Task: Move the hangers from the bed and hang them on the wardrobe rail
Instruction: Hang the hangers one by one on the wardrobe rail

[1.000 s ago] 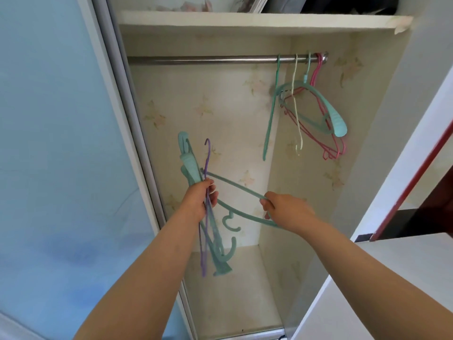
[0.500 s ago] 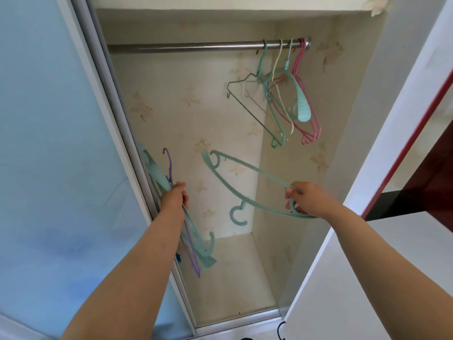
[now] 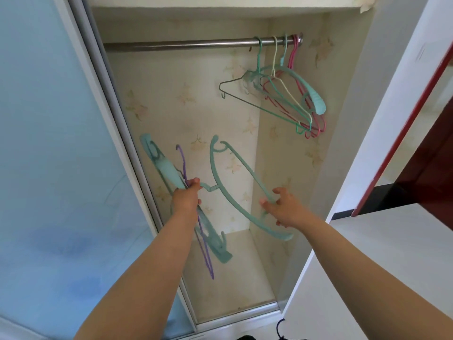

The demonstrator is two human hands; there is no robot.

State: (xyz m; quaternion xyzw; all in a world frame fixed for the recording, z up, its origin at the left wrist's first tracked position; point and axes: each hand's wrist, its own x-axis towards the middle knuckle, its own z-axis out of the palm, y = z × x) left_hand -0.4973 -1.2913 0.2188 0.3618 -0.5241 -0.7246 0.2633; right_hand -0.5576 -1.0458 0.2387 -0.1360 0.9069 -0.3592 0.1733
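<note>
Inside the open wardrobe, a steel rail (image 3: 176,44) runs across the top. Several hangers (image 3: 289,94) in teal, cream and pink hang at its right end. My left hand (image 3: 187,196) grips a bundle of hangers: a broad teal one (image 3: 164,168) and a thin purple one (image 3: 206,251). My right hand (image 3: 284,208) holds a single teal hanger (image 3: 225,182) by one arm. Its hook points left and touches my left hand's fingers. Both hands are well below the rail.
A pale blue sliding door (image 3: 56,168) stands at the left, its metal frame (image 3: 117,133) close to the left bundle. The wardrobe's white side wall (image 3: 355,143) is at the right. A dark hook (image 3: 280,327) shows at the bottom edge.
My right hand has swung the single teal hanger more upright and its hook towards my left hand. The bundle in my left hand stays put. The view tilted slightly.
</note>
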